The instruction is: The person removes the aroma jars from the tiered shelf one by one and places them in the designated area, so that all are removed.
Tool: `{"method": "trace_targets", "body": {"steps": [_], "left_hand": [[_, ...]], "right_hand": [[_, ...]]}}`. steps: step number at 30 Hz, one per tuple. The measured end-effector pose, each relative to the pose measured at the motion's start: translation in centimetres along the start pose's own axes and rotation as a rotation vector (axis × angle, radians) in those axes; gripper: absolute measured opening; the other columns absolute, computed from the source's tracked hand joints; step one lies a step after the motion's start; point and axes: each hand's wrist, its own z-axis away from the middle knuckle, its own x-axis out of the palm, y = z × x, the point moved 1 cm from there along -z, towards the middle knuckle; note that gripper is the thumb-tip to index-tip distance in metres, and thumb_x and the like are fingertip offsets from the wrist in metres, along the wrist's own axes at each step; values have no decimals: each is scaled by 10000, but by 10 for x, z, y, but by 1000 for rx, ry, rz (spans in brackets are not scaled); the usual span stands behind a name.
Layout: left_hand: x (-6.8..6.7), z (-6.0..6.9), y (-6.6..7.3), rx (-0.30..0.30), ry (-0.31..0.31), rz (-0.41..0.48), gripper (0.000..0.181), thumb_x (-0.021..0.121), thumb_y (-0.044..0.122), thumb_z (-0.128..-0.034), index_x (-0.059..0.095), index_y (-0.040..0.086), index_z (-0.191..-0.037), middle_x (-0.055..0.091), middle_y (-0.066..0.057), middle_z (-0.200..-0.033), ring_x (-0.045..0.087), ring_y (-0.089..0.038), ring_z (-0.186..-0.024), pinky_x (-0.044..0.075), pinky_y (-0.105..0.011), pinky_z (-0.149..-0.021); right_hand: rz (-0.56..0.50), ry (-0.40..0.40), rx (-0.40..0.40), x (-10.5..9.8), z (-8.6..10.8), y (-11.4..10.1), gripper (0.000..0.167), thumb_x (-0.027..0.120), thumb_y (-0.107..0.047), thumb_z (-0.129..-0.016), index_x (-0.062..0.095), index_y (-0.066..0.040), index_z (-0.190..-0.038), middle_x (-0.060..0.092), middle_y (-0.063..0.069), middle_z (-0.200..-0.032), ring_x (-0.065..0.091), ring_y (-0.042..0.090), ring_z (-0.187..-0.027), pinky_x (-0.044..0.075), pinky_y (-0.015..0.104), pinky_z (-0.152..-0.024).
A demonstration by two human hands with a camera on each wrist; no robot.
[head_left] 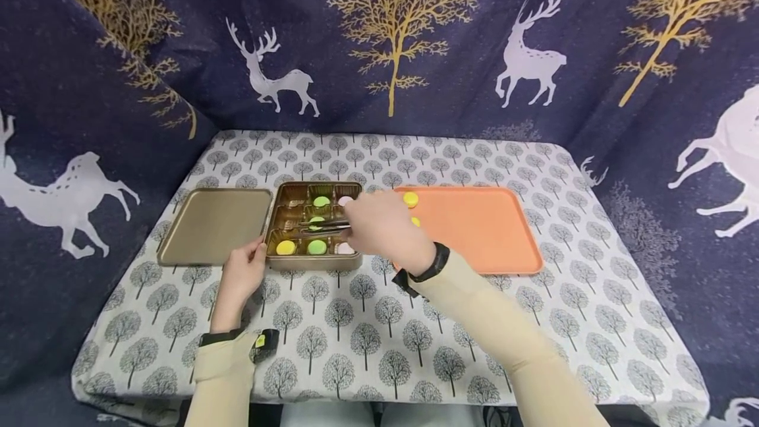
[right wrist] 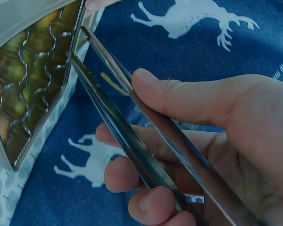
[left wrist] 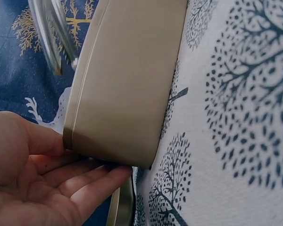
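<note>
Right hand (head_left: 385,229): grips tweezers (right wrist: 132,146), tips apart, nothing between | Left hand (head_left: 244,272): fingers extended, touching compartment box (head_left: 314,262) | Box: left of orange tray (head_left: 474,232), holds coloured rounds (head_left: 286,247) | Risk: tweezers knock could shift lightly braced box

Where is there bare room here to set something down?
Bare: the brown tray, left of the box; the orange tray, right of its yellow pieces; the tablecloth in front, between the sleeves. Crowded: the box, with coloured pieces inside and the right hand and tweezers over it; the gap beside the brown tray, where the left hand touches the box.
</note>
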Motion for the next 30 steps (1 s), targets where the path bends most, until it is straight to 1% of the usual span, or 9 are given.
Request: {"method": "trace_targets", "body": {"steps": [4, 7, 9, 12, 14, 17, 21, 27, 30], "left_hand": [[0, 2, -1, -20, 6, -6, 468, 339, 212, -1060, 384, -10, -1469, 420, -292, -1452, 352, -456, -1383, 304, -587, -1120], [0, 2, 0, -18, 7, -10, 466, 338, 206, -1059, 384, -10, -1469, 412, -291, -1456, 339, -456, -1390, 283, -580, -1135], [0, 1, 1, -12, 2, -9, 466, 337, 203, -1058, 380, -13, -1469, 401, -292, -1461, 334, -459, -1391, 280, -583, -1135], [0, 1, 3, -10, 1, -9, 469, 338, 204, -1056, 380, -14, -1469, 394, -292, -1467, 332, -460, -1392, 283, -589, -1130], [1, 1, 4, -12, 0, -10, 469, 336, 203, -1056, 379, -15, -1469, 396, -296, -1466, 334, -460, -1391, 290, -590, -1126], [1, 1, 4, -17, 1, -15, 471, 329, 205, -1057, 379, -17, -1470, 404, -303, -1459, 340, -462, -1387, 297, -585, -1124], [1, 1, 4, -9, 12, -13, 469, 330, 203, -1056, 391, -26, -1461, 417, -309, -1448, 357, -463, -1377, 316, -587, -1112], [3, 1, 3, 30, 35, -4, 457, 346, 187, -1051, 420, -52, -1433, 469, -328, -1396, 425, -471, -1327, 383, -591, -1050], [4, 1, 3, 42, 47, -3, 451, 353, 177, -1048, 432, -67, -1420, 484, -335, -1378, 438, -474, -1315, 382, -590, -1055]], "right_hand": [[34, -31, -28, 3, -11, -16, 248, 667, -445, -891, 663, -197, -877, 629, -52, -767, 586, 147, -667, 489, 304, -550], [75, -26, -51, 5, -18, -25, 159, 656, -353, -889, 683, -197, -878, 633, -47, -786, 578, 146, -672, 494, 310, -575], [106, -25, -47, 6, -21, -31, 113, 653, -311, -874, 687, -204, -886, 624, -48, -789, 566, 147, -671, 488, 316, -567], [145, -29, -42, 6, -25, -39, 70, 643, -235, -856, 698, -213, -892, 608, -64, -781, 559, 119, -666, 476, 286, -553], [173, -48, -32, 5, -29, -46, 85, 639, -238, -862, 707, -217, -910, 617, -74, -786, 566, 103, -672, 486, 271, -559], [214, -81, -17, 3, -34, -57, 140, 624, -262, -892, 730, -236, -979, 666, -78, -835, 594, 97, -715, 523, 275, -641], [261, -135, 9, -3, -41, -71, 229, 587, -360, -939, 707, -293, -1122, 696, -102, -988, 614, 92, -819, 523, 270, -733], [296, -225, 76, -14, -52, -91, 299, 524, -391, -965, 654, -352, -1231, 646, -135, -1225, 608, 99, -963, 526, 302, -766], [296, -267, 120, -14, -58, -100, 330, 513, -412, -971, 615, -375, -1283, 626, -151, -1264, 605, 93, -984, 528, 290, -772]]}}
